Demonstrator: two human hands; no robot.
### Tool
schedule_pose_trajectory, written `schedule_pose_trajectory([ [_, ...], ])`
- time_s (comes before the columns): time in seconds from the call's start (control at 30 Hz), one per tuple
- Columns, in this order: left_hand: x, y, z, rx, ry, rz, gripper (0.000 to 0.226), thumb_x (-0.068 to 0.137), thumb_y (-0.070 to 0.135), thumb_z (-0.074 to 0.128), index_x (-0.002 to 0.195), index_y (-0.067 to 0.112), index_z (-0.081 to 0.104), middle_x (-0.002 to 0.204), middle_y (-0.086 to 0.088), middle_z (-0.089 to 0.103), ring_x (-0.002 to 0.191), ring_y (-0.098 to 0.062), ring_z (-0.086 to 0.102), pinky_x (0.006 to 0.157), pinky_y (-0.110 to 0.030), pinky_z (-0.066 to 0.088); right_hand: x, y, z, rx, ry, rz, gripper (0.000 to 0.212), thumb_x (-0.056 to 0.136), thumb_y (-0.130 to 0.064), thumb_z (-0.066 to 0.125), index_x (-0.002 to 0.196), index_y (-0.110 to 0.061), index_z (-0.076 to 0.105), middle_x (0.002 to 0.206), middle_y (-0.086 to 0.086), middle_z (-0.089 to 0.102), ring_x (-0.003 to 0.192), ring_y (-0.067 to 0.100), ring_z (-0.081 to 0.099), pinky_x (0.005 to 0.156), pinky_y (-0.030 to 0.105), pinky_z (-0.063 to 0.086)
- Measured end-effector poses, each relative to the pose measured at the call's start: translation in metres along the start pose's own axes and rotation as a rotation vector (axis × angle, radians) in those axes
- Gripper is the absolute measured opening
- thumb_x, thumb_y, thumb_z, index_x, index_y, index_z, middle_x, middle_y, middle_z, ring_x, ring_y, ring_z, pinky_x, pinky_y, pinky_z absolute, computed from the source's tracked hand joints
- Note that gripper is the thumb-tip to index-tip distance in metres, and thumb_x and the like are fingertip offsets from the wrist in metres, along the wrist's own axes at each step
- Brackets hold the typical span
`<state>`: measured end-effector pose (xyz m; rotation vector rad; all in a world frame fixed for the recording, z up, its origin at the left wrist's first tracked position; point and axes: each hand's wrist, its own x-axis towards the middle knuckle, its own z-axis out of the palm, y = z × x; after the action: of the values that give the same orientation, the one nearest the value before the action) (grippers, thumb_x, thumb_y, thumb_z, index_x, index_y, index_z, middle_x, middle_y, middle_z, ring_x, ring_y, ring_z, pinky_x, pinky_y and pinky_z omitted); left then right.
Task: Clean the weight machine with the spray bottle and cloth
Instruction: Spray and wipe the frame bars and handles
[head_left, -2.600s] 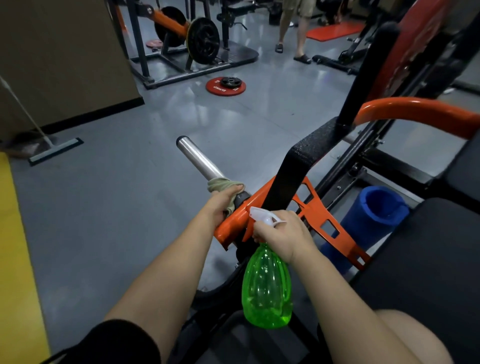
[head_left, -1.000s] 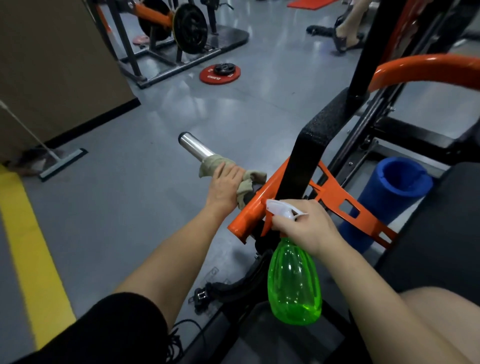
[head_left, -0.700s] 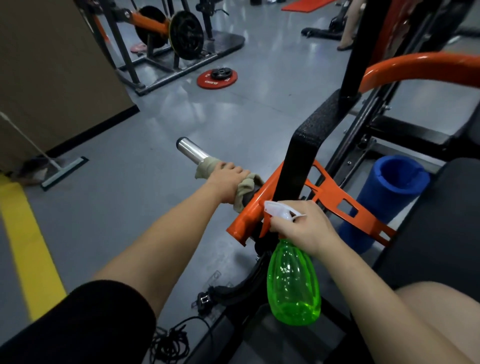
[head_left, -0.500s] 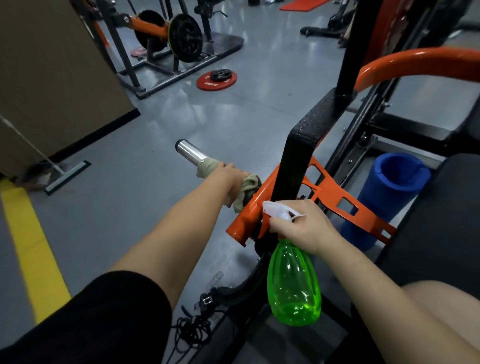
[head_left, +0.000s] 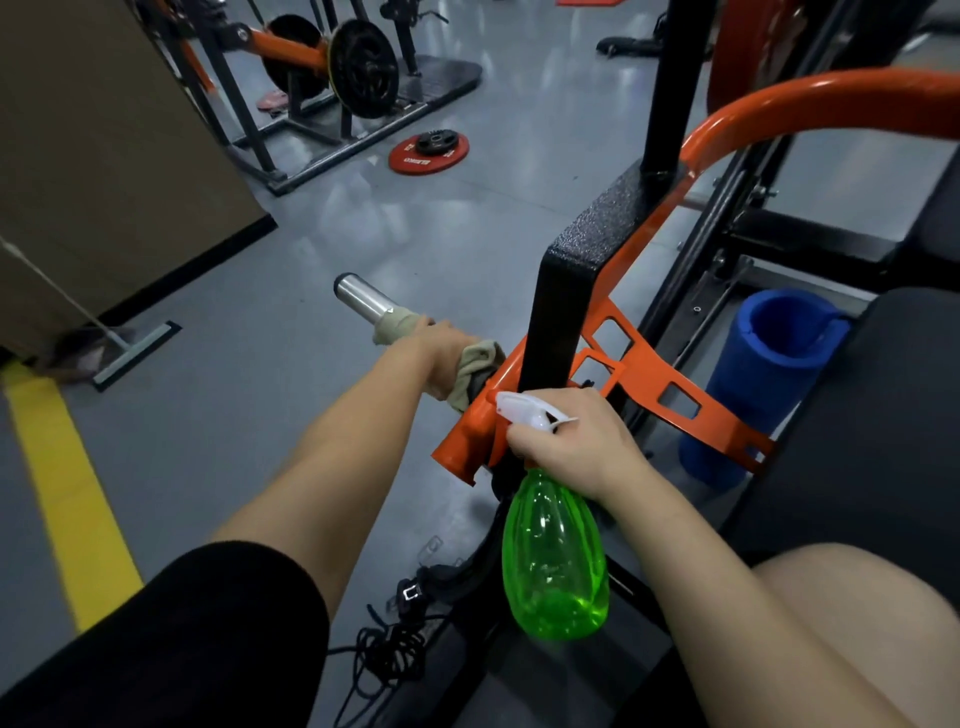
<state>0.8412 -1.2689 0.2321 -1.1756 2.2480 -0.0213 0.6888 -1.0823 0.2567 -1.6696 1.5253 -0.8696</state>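
The weight machine has a black upright post (head_left: 566, 306), orange brackets (head_left: 670, 395) and a chrome peg (head_left: 361, 299) sticking out to the left. My left hand (head_left: 441, 353) grips a beige cloth (head_left: 397, 325) wrapped round the peg near its base. My right hand (head_left: 576, 441) holds a green spray bottle (head_left: 556, 556) by its white trigger head, just below the orange bracket. The bottle hangs upright with a little liquid at the bottom.
A blue foam roller (head_left: 769, 374) stands beside the black seat pad (head_left: 893, 415) on the right. A red weight plate (head_left: 428, 152) lies on the grey floor near another plate-loaded machine (head_left: 332, 73). A floor squeegee (head_left: 135, 353) and a yellow floor line (head_left: 67, 483) are on the left. Black cables (head_left: 389, 654) lie below.
My left hand slid the cloth outward along the chrome peg and turned over it. The right hand and the bottle stayed in place. The view shifted slightly.
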Motion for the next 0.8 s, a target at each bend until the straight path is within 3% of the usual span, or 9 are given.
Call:
schedule_pose_trajectory([
  [0.07,0.011,-0.017,0.031,-0.029,0.189,-0.088,0.049,0.082,0.043,0.070,0.125,0.028,0.048,0.127,0.002,0.059,0.124,-0.026,0.051,0.110,-0.042,0.031,0.001,-0.001,-0.001,-0.010,-0.015,-0.004,0.031,0.073,-0.037,0.054,0.067,-0.008,0.046,0.064,0.011,0.055,0.064,0.032,0.051,0.057,0.050,0.041],
  [0.17,0.011,-0.001,0.071,-0.230,0.558,-0.170,0.033,0.094,0.038,0.056,0.123,0.022,0.055,0.123,0.000,0.060,0.123,-0.027,0.051,0.116,-0.043,0.022,-0.002,-0.002,-0.001,-0.005,-0.016,-0.004,0.033,0.075,-0.037,0.053,0.067,-0.007,0.047,0.065,0.012,0.055,0.059,0.027,0.048,0.055,0.048,0.039],
  [0.23,0.012,0.004,0.082,-0.264,0.704,-0.176,0.030,0.096,0.034,0.056,0.123,0.020,0.058,0.124,0.000,0.062,0.124,-0.025,0.051,0.119,-0.043,0.021,-0.003,-0.002,-0.001,0.003,-0.013,-0.002,0.035,0.076,-0.037,0.054,0.067,-0.005,0.046,0.065,0.014,0.054,0.056,0.022,0.043,0.054,0.045,0.034],
  [0.37,0.014,0.005,0.090,-0.294,0.689,-0.239,0.037,0.097,0.038,0.053,0.127,0.018,0.057,0.130,-0.002,0.059,0.134,-0.025,0.045,0.121,-0.050,0.017,-0.001,0.001,0.000,0.004,-0.021,0.001,0.037,0.077,-0.040,0.052,0.069,-0.004,0.043,0.066,0.014,0.052,0.056,0.021,0.039,0.054,0.044,0.030],
  [0.47,0.019,0.006,0.095,-0.306,0.633,-0.326,0.049,0.096,0.034,0.055,0.141,0.016,0.046,0.147,-0.004,0.044,0.152,-0.026,0.021,0.119,-0.064,0.013,-0.001,0.003,-0.001,0.011,-0.033,-0.005,0.037,0.077,-0.040,0.053,0.068,-0.005,0.045,0.066,0.014,0.053,0.060,0.029,0.044,0.054,0.045,0.032],
  [0.63,0.025,-0.021,0.096,-0.351,0.616,-0.355,0.046,0.097,0.026,0.057,0.140,0.013,0.044,0.155,-0.010,0.034,0.156,-0.032,0.008,0.118,-0.062,0.024,0.000,0.001,-0.001,0.040,-0.041,0.008,0.032,0.077,-0.040,0.054,0.066,-0.012,0.044,0.066,0.010,0.054,0.059,0.025,0.046,0.055,0.046,0.036],
  [0.8,0.030,-0.057,0.083,-0.381,0.486,-0.319,0.048,0.095,0.026,0.060,0.139,0.017,0.043,0.153,-0.008,0.034,0.156,-0.028,0.004,0.119,-0.062,0.019,-0.001,0.004,0.000,0.036,-0.033,-0.003,0.033,0.076,-0.040,0.054,0.066,-0.009,0.044,0.066,0.012,0.054,0.064,0.033,0.050,0.054,0.044,0.036],
])
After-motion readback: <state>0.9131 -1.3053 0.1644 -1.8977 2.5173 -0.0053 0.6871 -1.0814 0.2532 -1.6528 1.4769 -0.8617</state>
